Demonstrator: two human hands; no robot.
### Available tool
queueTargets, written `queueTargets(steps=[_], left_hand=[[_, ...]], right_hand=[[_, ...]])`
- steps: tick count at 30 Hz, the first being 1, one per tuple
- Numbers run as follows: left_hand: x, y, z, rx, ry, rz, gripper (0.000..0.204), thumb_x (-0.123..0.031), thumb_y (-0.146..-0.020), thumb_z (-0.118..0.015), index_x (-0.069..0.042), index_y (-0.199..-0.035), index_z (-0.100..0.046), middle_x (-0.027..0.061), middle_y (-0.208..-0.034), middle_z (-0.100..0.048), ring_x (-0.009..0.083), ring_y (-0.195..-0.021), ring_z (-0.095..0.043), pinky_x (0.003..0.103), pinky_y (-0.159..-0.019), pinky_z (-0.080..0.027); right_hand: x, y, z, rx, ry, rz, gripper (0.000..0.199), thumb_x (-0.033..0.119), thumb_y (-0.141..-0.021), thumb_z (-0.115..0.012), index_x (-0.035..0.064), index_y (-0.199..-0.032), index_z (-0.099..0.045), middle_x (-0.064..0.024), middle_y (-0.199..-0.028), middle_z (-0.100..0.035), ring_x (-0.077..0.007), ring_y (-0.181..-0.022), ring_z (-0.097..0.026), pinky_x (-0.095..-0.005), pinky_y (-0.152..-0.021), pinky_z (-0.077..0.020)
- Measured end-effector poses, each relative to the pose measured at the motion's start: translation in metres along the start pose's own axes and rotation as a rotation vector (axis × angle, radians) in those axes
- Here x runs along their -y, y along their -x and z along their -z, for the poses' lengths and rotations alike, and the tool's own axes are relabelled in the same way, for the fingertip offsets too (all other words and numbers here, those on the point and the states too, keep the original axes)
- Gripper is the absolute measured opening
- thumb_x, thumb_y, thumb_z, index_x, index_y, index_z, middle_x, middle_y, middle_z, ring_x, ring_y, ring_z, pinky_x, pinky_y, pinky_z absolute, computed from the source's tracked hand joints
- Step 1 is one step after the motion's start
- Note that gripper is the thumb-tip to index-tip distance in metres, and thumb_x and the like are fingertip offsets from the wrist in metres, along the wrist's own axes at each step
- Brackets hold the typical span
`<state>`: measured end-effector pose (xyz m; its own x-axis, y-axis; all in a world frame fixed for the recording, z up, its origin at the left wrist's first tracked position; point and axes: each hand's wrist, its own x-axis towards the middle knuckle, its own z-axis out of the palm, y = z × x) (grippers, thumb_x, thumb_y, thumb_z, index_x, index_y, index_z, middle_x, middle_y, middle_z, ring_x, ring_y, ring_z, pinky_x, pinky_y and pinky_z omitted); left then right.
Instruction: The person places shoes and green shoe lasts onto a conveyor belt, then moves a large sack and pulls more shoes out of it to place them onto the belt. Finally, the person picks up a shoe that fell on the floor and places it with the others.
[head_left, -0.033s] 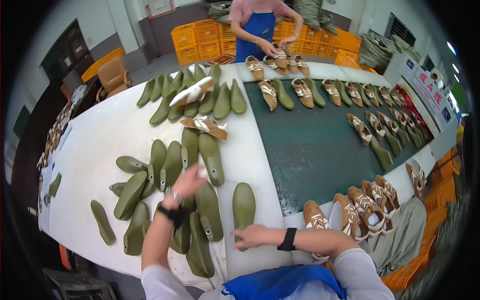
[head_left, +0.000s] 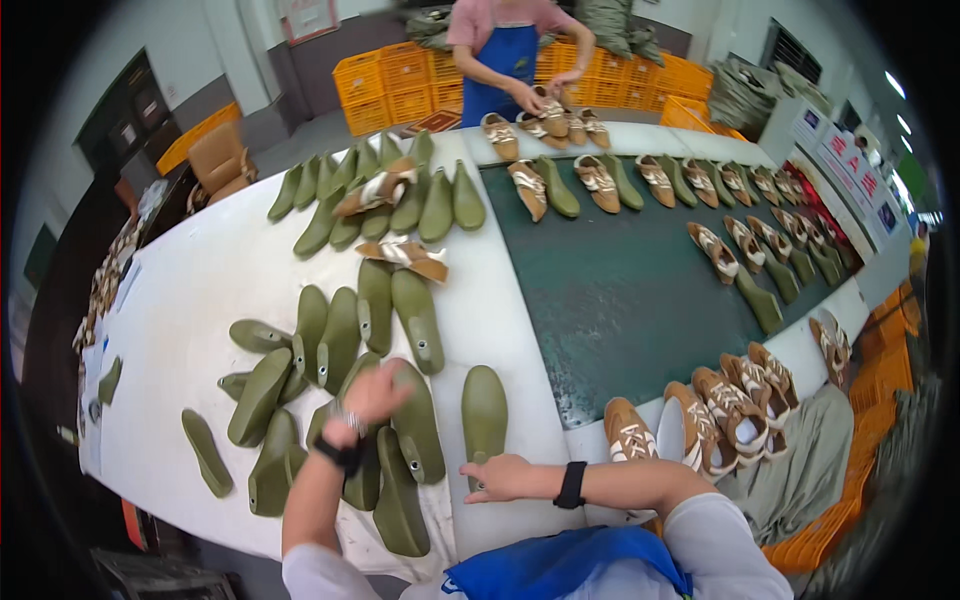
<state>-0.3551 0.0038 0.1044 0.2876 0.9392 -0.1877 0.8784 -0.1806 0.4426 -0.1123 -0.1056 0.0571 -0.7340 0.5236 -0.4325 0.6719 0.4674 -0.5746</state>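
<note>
Past the lone last [head_left: 485, 405], a shoe [head_left: 378, 190] has flipped, seemingly set aside. Left hand [head_left: 376, 393], can't tell; right hand [head_left: 503, 476], loosely spread.

The left forearm [head_left: 313, 503] is slanting steeply upward, the left hand [head_left: 375, 393] tilting rightward, palm down. The right forearm [head_left: 628, 485] is running nearly level, the right hand [head_left: 503, 477] pointing leftward.

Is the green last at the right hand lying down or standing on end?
Lying down: the last stretches lengthwise along the white table, rounded far end in plain view, the right hand at its near end.
</note>
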Motion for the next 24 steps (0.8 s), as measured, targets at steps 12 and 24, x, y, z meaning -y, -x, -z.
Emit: queueTargets(steps=[12, 24], left_hand=[[-0.026, 0.097, -0.094, -0.379, 0.033, 0.245, 0.054, -0.023, -0.071, -0.064, -0.014, -0.122, -0.047, 0.0214, -0.089, -0.063, 0.0322, -0.080, -0.062, 0.041, -0.072, -0.049], [-0.228, -0.074, -0.094, -0.277, 0.723, -0.180, 0.042, -0.015, -0.077, -0.061, -0.007, -0.117, -0.052, 0.0105, -0.093, -0.063, 0.0198, -0.079, -0.061, 0.029, -0.072, -0.049]], right_hand=[[-0.057, 0.060, -0.011, -0.860, -0.793, 0.316, 0.016, 0.023, -0.079, -0.053, 0.0166, -0.094, -0.051, -0.0014, -0.072, -0.051, -0.0152, -0.049, -0.046, -0.0326, -0.045, -0.0374], [-0.254, 0.269, 0.192, -0.853, -0.548, -0.272, 0.016, 0.020, -0.076, -0.056, 0.0108, -0.089, -0.057, -0.0028, -0.080, -0.058, -0.0153, -0.078, -0.055, -0.0299, -0.067, -0.0436]])
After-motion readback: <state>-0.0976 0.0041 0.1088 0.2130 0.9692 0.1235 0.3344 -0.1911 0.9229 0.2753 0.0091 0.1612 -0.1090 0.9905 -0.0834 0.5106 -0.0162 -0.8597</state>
